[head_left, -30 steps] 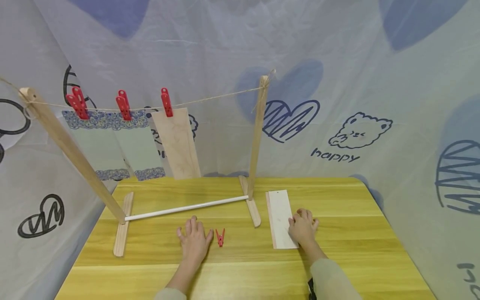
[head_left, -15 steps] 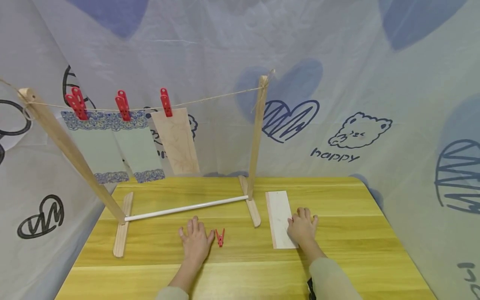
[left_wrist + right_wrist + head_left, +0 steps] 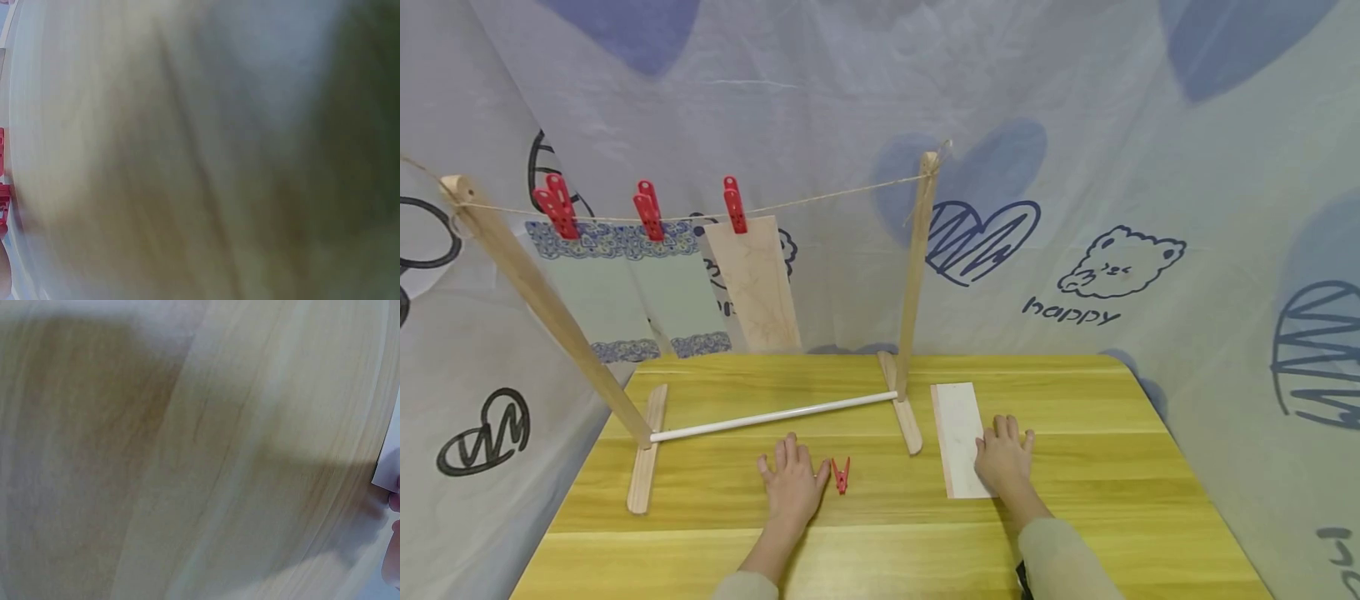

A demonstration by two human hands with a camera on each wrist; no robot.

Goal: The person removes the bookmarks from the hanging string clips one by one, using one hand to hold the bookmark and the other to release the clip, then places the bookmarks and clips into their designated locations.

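Note:
My left hand [image 3: 793, 485] rests on the table with its fingers spread. Just right of its thumb lies a red clothespin [image 3: 841, 477], whose edge also shows in the left wrist view, where most of the hand is out of sight. At the right, my other hand [image 3: 1004, 463] lies palm down, its thumb side at the right edge of a white card [image 3: 961, 437]. A strip of pinkish edge shows along that card's left side, perhaps a second sheet beneath. In the right wrist view, the card's corner [image 3: 387, 469] appears beside the fingertips.
A wooden rack with a left post [image 3: 542, 300], a right post [image 3: 916, 275] and a white crossbar [image 3: 775, 415] stands behind the hands. From its string [image 3: 835, 195] hang two blue-patterned cards [image 3: 673, 292] and a tan card [image 3: 756, 287], held by red clothespins [image 3: 735, 207].
My left hand has shifted slightly to the right, closer to the loose clothespin. The right hand's fingers have straightened a little beside the card. The hanging tan card sways slightly.

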